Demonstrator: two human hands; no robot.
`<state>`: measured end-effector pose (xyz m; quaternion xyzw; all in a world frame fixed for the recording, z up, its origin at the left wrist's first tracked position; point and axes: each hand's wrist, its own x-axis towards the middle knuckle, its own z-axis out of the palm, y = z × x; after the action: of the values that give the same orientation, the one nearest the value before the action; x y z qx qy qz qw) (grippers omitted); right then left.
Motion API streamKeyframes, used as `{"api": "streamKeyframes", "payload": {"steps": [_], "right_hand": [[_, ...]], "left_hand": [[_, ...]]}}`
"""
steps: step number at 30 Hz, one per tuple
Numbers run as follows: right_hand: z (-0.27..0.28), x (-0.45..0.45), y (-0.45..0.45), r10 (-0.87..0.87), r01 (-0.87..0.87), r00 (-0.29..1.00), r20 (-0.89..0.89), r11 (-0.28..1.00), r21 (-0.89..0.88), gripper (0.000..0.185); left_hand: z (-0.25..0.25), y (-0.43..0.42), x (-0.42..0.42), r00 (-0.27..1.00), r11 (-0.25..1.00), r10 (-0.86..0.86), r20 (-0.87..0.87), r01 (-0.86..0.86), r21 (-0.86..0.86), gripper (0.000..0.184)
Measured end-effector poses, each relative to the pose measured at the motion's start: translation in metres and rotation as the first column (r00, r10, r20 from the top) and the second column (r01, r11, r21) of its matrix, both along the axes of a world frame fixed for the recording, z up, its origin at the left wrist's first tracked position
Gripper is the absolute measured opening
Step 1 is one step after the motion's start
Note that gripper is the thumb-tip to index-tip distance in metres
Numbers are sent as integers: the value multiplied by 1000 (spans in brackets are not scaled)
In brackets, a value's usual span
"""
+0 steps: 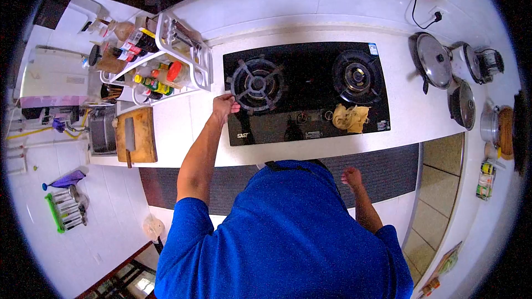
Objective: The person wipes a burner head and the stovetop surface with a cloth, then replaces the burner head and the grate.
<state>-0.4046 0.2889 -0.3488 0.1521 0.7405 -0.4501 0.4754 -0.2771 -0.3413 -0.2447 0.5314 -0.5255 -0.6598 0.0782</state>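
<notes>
Two bare arms reach out from the blue shirt [288,232] beneath my feed, and I'm looking down over it from the head camera. Nearer first: the right hand [351,178] hangs above the dark ribbed mat [388,182], short of the bench [180,127], fingers loosely curled, and whether they pinch anything I can't tell.

Forward I go, and here's the black cooktop [302,80], set in the white bench straight ahead. A crumpled yellowish cloth [351,118] lies at its front right, beside the control knob [302,117]. Over on the near left, a cleaver [129,134] rests on the wooden chopping board [145,133].

And the left hand [225,106]! It's at the cooktop's left edge, fingers close together, tips just beside the left burner [257,82]; what they grip, if anything, I can't make out. Across the glass sits the right burner [358,77].

Farther out, a white rack [206,72] crowded with bottles and jars stands to the left, lidded pans [435,61] to the right, and behind those a black plug [438,16] sits at the wall.
</notes>
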Motion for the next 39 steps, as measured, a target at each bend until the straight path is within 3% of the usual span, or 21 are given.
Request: {"api": "streamKeyframes", "payload": {"steps": [7, 13, 15, 17, 19, 21, 22, 24, 25, 26, 27, 32, 33, 34, 35, 36, 38, 39], "right_hand": [[8, 2, -3, 8, -8, 1000, 30, 1000, 5, 18], [7, 3, -2, 6, -6, 1000, 9, 1000, -1, 20], [-2, 2, 0, 33, -33, 999, 1, 999, -12, 21], [-12, 0, 6, -7, 8, 1000, 25, 999, -35, 22], [-2, -2, 1, -58, 60, 998, 40, 996, -60, 20], [1, -7, -9, -101, 106, 993, 58, 991, -82, 20], [-1, -15, -18, 225, -245, 960, -167, 963, -110, 21], [35, -35, -69, 553, -579, 775, -306, 816, 7, 27], [86, -44, -119, 594, -595, 771, -230, 801, 73, 30], [91, -49, -142, 544, -635, 676, -496, 772, -20, 32], [108, -56, -174, 565, -639, 680, -467, 769, 1, 31], [100, -112, -305, 501, -736, 494, -710, 676, -35, 26], [99, -121, -330, 441, -743, 428, -789, 669, -29, 26], [96, -131, -354, 445, -707, 518, -731, 704, -73, 28], [92, -139, -375, 445, -668, 600, -665, 737, -109, 31], [104, -140, -394, 460, -684, 590, -663, 722, -107, 31], [144, -136, -425, 492, -582, 745, -450, 809, -80, 33], [140, -137, -433, 509, -597, 738, -444, 799, -77, 33]], "left_hand": [[7, -2, -1, 1000, 997, 15, -6, -15, 78, 39], [7, -6, -2, 998, 998, -52, 18, 52, 28, 34], [7, -5, -2, 1000, 997, 1, 6, -1, 83, 31], [9, -4, -1, 998, 989, 58, -4, -57, 139, 29], [7, -5, 1, 999, 994, -45, -5, 46, 100, 25], [10, -1, 0, 1000, 995, -28, 7, 27, 93, 25], [13, 3, 0, 1000, 996, -13, 23, 11, 84, 25], [13, 6, 2, 1000, 998, -7, 7, 6, 56, 26], [13, 9, 5, 1000, 1000, -9, -8, 9, 22, 27], [17, 13, 6, 1000, 1000, 10, -9, -10, 27, 27], [23, 20, 5, 996, 997, 82, -25, -82, 2, 28], [23, 49, 18, 956, 939, 285, -64, -292, -180, 33], [10, 48, 26, 959, 952, 269, -87, -279, -128, 34], [12, 51, 30, 954, 947, 286, -84, -295, -128, 34], [19, 57, 31, 957, 958, 284, -57, -286, -15, 34], [25, 64, 32, 959, 956, 282, -33, -277, 100, 34], [35, 79, 29, 959, 950, 283, -32, -276, 144, 34], [35, 86, 27, 962, 947, 270, -30, -260, 187, 34]]}}
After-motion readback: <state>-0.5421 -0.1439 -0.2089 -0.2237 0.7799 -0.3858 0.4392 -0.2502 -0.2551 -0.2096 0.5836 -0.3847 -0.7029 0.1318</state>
